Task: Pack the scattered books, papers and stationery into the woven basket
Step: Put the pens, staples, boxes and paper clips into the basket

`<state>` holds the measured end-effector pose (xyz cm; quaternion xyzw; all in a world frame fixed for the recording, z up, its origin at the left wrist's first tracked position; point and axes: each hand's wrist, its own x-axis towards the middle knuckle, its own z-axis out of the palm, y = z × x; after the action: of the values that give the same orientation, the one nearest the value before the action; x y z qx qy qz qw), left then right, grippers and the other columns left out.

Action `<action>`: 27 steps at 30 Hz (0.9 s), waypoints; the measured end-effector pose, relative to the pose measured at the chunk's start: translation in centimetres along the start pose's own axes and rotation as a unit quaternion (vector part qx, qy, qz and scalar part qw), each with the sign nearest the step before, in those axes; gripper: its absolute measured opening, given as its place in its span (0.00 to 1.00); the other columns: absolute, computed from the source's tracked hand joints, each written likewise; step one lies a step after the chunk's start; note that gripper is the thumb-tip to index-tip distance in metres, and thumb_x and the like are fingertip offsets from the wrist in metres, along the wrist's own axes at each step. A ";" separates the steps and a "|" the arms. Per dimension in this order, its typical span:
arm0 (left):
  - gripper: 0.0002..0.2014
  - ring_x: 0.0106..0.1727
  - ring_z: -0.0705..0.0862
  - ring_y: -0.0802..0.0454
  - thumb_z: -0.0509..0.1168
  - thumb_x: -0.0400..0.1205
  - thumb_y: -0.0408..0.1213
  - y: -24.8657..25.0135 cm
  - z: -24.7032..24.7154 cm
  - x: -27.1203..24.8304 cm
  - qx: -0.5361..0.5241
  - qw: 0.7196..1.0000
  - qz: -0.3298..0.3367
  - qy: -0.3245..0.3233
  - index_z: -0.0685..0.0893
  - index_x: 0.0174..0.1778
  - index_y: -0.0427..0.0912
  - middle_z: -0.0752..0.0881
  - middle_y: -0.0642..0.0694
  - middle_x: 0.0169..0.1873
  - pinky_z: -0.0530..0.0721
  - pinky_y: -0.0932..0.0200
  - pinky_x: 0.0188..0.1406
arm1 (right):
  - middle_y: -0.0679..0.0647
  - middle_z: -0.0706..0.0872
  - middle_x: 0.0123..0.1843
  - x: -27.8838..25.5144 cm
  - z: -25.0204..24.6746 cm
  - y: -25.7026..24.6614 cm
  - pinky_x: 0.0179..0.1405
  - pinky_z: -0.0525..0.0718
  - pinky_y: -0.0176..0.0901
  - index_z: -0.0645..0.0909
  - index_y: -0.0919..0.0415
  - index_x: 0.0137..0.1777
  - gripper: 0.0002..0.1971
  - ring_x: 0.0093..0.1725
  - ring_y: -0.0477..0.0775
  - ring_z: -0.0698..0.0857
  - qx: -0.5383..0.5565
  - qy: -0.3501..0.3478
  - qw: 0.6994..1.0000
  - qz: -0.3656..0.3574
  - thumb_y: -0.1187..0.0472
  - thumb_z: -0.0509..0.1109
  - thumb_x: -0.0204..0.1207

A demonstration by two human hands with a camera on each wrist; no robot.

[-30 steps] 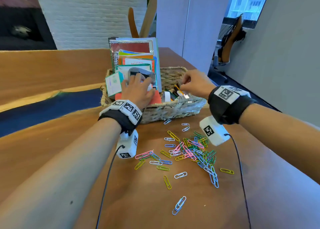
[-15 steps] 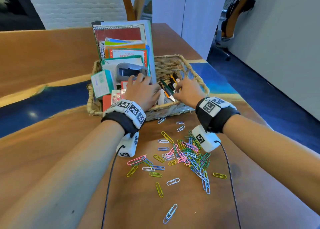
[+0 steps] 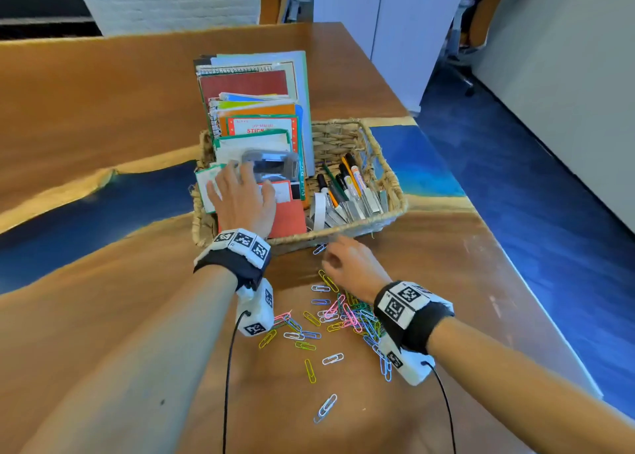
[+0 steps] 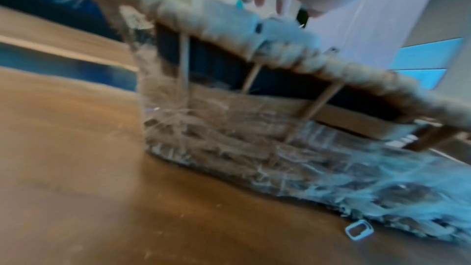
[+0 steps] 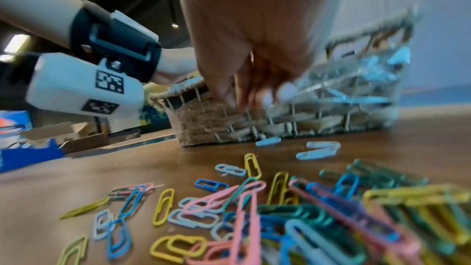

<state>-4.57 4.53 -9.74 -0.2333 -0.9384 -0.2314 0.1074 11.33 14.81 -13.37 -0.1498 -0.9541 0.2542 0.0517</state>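
Note:
The woven basket (image 3: 390, 182) stands mid-table, with books and notebooks (image 3: 254, 109) upright in its left half and pens and markers (image 3: 347, 185) lying in its right half. My left hand (image 3: 240, 199) rests with spread fingers on a grey object (image 3: 271, 166) and the small books at the basket's front left. My right hand (image 3: 347, 264) hovers outside the basket, just before its front wall (image 5: 203, 124), with loosely curled fingers (image 5: 244, 92) pointing down and nothing seen in them. Several coloured paper clips (image 3: 343, 316) lie scattered on the table below it. A blue clip (image 4: 359, 229) lies by the basket's base.
The wooden table (image 3: 103, 109) has a blue resin band (image 3: 86, 219) running across it behind the basket. Its right edge (image 3: 536, 299) drops to a blue floor. A chair back stands beyond the far edge. An open cardboard box (image 5: 63, 134) shows far left in the right wrist view.
My right hand has come out of the basket's pen side and back over the paper clips in front of it. My left hand has stayed on the items in the basket.

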 end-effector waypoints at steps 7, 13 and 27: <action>0.23 0.79 0.58 0.39 0.56 0.83 0.41 0.1 0.3 0.7 -0.027 0.996 -0.085 0.025 0.67 0.75 0.40 0.61 0.37 0.78 0.49 0.41 0.78 | 0.64 0.76 0.64 0.7 1.4 -0.6 0.59 0.77 0.49 0.77 0.70 0.58 0.14 0.63 0.65 0.79 -0.043 -0.126 0.973 0.187 0.60 0.65 0.79; 0.24 0.81 0.53 0.38 0.54 0.85 0.43 0.0 0.8 0.3 0.009 0.997 -0.077 -0.015 0.63 0.77 0.40 0.55 0.36 0.81 0.56 0.41 0.77 | 0.65 0.75 0.66 0.1 2.4 -0.9 0.64 0.77 0.54 0.78 0.69 0.59 0.12 0.67 0.65 0.75 -0.061 -0.143 0.968 0.199 0.70 0.61 0.78; 0.20 0.62 0.70 0.40 0.75 0.65 0.27 3.4 2.1 1.2 0.044 0.975 0.219 -0.003 0.84 0.52 0.44 0.82 0.37 0.54 0.73 0.31 0.62 | 0.50 0.81 0.39 -0.4 -2.6 -1.7 0.43 0.76 0.39 0.73 0.54 0.37 0.11 0.42 0.52 0.80 0.087 -0.126 0.978 0.139 0.69 0.64 0.76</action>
<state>-4.11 8.70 -9.88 -0.4293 -0.8740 -0.1598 0.1625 11.69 14.56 -10.28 -0.2430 -0.8970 0.3576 -0.0922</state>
